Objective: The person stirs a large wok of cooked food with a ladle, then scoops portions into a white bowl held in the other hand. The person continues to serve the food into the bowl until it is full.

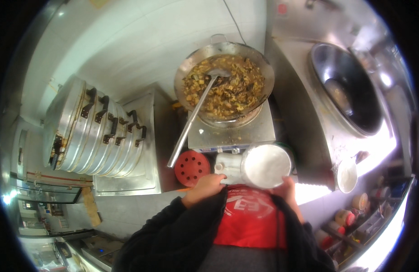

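In front of my body, my right hand (289, 194) grips the near right rim of a round, pale metal bowl (266, 165). My left hand (205, 188) is closed at the near edge of a whitish container (228, 164) with a small round knob, just left of the bowl. Beyond them, a large wok (184, 70) full of brown and yellow chopped food (243, 81) stands on a metal stove (232, 136). A long-handled ladle (193, 115) rests in the food, its handle slanting toward me over the wok's rim.
A red round piece with holes (192, 168) lies left of the whitish container. Stacked metal steamer tiers (89, 136) with black handles stand at left. A big dark wok (350, 90) is set in the counter at right, with a white bowl (347, 177) nearer me and shelved jars (345, 217) below.
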Tool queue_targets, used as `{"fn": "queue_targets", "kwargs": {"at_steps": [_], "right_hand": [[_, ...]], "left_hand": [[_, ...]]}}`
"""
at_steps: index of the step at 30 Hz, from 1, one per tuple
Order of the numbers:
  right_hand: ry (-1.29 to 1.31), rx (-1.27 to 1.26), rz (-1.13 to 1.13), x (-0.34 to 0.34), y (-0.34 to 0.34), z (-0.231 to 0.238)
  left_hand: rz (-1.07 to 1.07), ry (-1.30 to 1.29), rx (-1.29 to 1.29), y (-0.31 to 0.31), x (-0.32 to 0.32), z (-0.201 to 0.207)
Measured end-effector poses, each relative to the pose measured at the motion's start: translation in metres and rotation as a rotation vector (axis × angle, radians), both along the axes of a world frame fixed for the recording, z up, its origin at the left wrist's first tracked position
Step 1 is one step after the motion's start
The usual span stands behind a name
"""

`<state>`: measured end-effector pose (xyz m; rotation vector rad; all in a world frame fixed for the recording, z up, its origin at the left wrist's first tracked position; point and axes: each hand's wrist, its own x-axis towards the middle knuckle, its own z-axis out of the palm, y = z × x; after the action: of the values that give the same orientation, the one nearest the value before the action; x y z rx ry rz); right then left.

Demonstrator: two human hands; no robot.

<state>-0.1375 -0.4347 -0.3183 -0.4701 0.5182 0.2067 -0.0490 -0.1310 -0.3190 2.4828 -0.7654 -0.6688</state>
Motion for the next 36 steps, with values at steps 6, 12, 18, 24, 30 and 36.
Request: {"fn": "queue_targets", "kwargs": {"at_steps": [6,12,18,24,30,36], "right_hand": [[0.016,-0.015,0.002,-0.004,0.0,0.003],[-0.034,-0.01,0.034,-0.004,-0.001,-0.003],[-0.033,-0.011,0.074,-0.008,0.005,0.015],[-0.007,-0.067,0.136,-0.006,0.005,0.004],[-0.089,-0.001,0.105,-0.005,0.007,0.005],[-0.149,-0.03,0.14,0.002,0.007,-0.01]], "left_hand": [[0.005,0.008,-0.017,0.003,-0.002,-0.003],[0.1,0.079,-0.151,-0.005,0.001,0.004],[0.352,0.813,-0.87,-0.042,0.008,0.019],[0.339,0.905,-0.916,-0.051,0.011,0.007],[0.336,0.89,-0.898,-0.047,0.011,-0.009],[0.437,0.859,-0.806,-0.046,0.012,-0.006]]}}
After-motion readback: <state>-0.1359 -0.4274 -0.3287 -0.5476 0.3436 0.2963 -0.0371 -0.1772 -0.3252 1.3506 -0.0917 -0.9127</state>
